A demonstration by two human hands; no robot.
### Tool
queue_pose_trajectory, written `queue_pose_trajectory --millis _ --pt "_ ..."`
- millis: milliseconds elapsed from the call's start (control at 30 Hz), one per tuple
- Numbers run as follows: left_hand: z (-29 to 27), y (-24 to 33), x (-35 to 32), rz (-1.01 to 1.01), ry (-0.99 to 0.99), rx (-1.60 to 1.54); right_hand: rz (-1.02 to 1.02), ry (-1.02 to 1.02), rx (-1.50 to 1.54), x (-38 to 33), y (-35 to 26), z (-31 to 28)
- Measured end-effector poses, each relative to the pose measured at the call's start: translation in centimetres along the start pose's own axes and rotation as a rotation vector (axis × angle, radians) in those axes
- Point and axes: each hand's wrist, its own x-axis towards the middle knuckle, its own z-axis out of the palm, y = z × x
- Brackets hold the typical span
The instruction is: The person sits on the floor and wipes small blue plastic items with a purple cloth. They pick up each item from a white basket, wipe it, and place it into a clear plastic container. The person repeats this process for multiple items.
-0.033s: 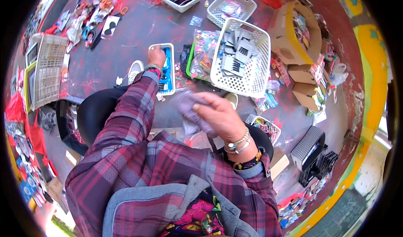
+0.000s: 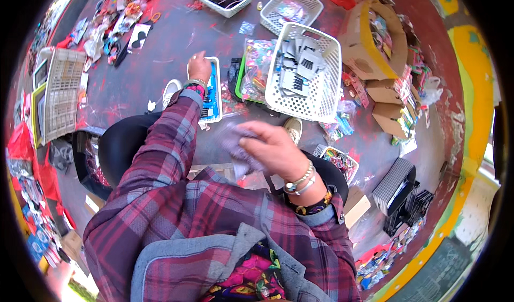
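My left hand (image 2: 199,68) is at the far left edge of a narrow white basket (image 2: 219,90), its fingers closed on the rim and one finger partly raised. Inside that basket lie blue packets (image 2: 212,88) with dark items on them. My right hand (image 2: 273,149) pinches a crumpled lilac cloth (image 2: 235,144) in front of my body, between thumb and fingers. The cloth hangs loosely and is slightly blurred. It is apart from the basket.
Right of the narrow basket, a large white basket (image 2: 330,96) holds flat grey packs, beside a green-rimmed tray (image 2: 239,77) of colourful bags. Two more white baskets stand farther off. A cardboard box (image 2: 356,50) is at right, a wicker basket (image 2: 67,96) at left.
My right hand has shifted slightly left with the lilac cloth. My left hand has moved slightly, and one finger has lifted. The narrow basket has barely moved.
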Motion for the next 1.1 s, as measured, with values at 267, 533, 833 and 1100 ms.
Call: queue_pose_trajectory --millis 267,533,833,1100 --pt "-6.7 24.2 1.9 0.84 -0.548 -0.357 -0.239 -0.066 -0.765 -1.9 0.7 0.2" --pt "-2.1 29.4 -3.6 0.943 -1.139 0.449 -0.189 -0.091 -0.859 -3.0 1.3 -0.3" --pt "-1.5 29.1 -3.9 0.883 -1.043 0.314 -0.196 -0.058 -0.862 -4.0 1.3 -0.7" --pt "-0.6 28.4 -3.9 0.902 -0.993 0.295 -0.259 -0.057 -0.867 -3.9 1.1 -0.6"
